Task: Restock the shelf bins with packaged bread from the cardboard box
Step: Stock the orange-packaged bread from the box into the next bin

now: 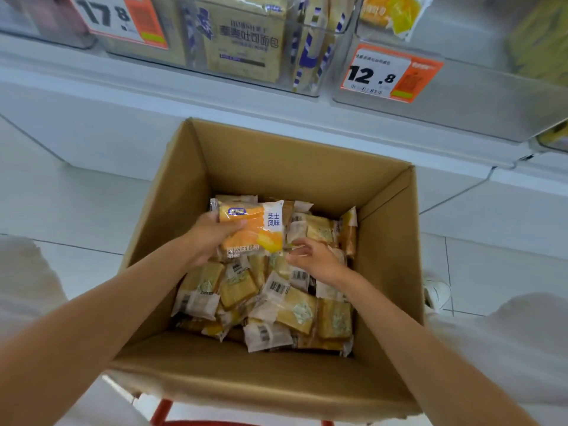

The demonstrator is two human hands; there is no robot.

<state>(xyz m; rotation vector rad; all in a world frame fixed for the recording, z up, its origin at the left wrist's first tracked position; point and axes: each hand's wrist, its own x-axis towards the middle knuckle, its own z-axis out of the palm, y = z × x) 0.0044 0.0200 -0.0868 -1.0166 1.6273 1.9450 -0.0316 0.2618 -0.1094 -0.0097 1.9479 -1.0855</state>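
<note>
Above the cardboard box (292,161), the left price tag (120,18) reads 17.8 and the right price tag (388,73) reads 12.8. Between them, a bread pack (246,41) bears 吐司面包. Uppermost inside the box, the orange packet (252,226) reads 芝士风味, and the lower packet (242,251) just beneath it reads 肉松味吐司.

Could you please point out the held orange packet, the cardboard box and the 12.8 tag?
orange packet (261,236): head view, printed front.
cardboard box (292,167): head view, far inner wall.
12.8 tag (372,75): head view, the digits.

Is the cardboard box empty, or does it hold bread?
Partly full: bread packets cover the bottom of the cardboard box, well below its rim. The left hand grips an orange packet above them.
</note>
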